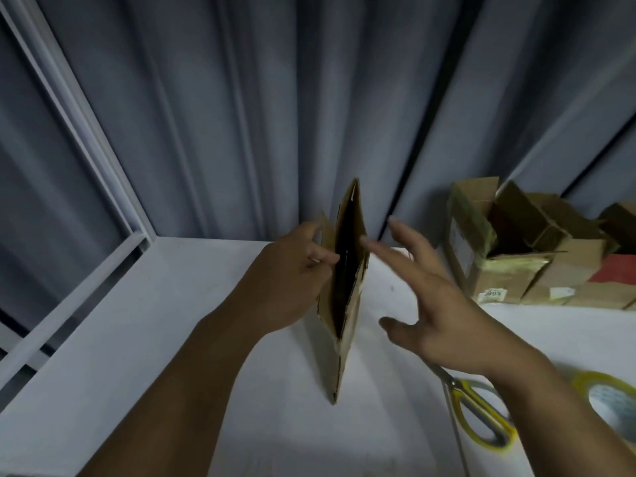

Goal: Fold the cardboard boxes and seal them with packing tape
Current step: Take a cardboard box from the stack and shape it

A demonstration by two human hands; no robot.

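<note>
A flattened brown cardboard box (344,339) stands on edge over the white table (144,339), slightly spread so its dark inside shows. My left hand (292,280) grips its left wall near the top. My right hand (430,297) hovers just right of the box with fingers spread, its fingertips near the right wall, holding nothing. A roll of clear packing tape (609,404) with a yellowish rim lies at the right edge.
Yellow-handled scissors (478,411) lie under my right wrist. Several cardboard boxes (509,256), some open and taped, are stacked at the back right. Grey curtains (309,98) hang behind the table, and a window frame (79,132) runs along the left.
</note>
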